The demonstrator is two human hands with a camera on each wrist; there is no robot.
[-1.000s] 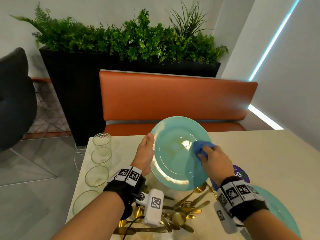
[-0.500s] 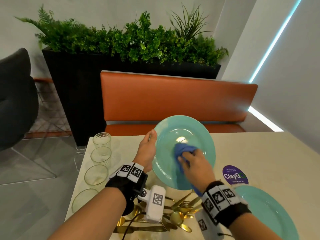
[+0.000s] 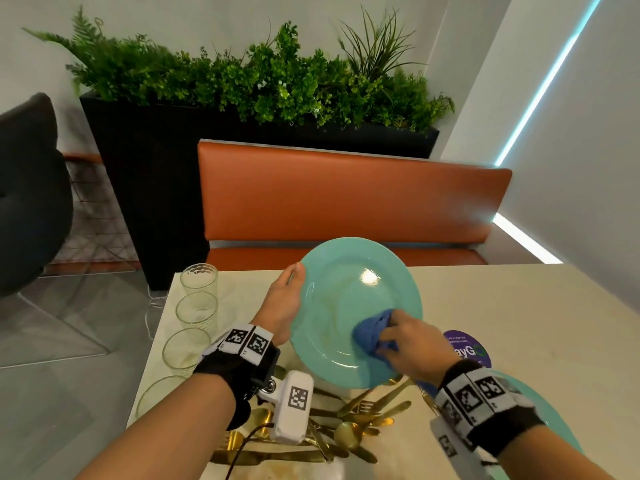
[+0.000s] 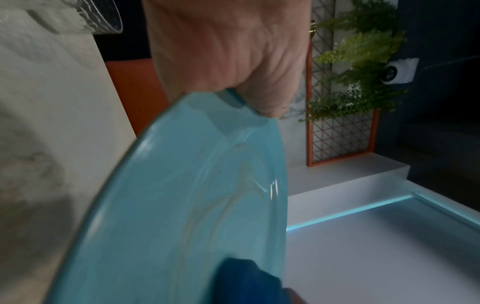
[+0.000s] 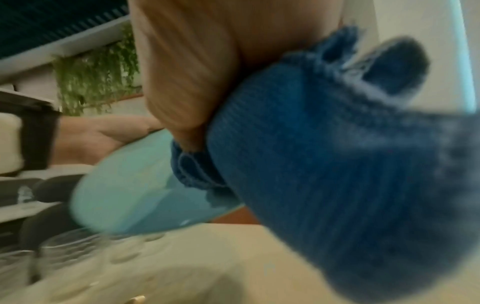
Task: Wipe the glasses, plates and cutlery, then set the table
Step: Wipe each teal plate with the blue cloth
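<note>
I hold a turquoise plate [image 3: 343, 299] tilted up above the table, its face towards me. My left hand [image 3: 282, 303] grips its left rim, thumb on the front edge; the left wrist view shows the plate [image 4: 182, 205] pinched under the thumb. My right hand [image 3: 412, 344] clutches a bunched blue cloth [image 3: 372, 332] and presses it on the plate's lower right part. The cloth [image 5: 337, 164] fills the blurred right wrist view. Gold cutlery [image 3: 349, 427] lies heaped on the table below the plate. Several clear glasses [image 3: 199, 282] stand in a line along the table's left edge.
A second turquoise plate [image 3: 550, 420] lies flat on the table [image 3: 519, 323] under my right wrist, beside a round purple sticker [image 3: 474, 348]. Behind the table runs an orange bench [image 3: 346, 195], with a black planter of greenery [image 3: 242, 81]. A dark chair [image 3: 27, 195] stands at left.
My right hand with the cloth swept from the plate's right side to its middle, then down to the lower right. The left hand kept its grip and the plate stayed raised.
</note>
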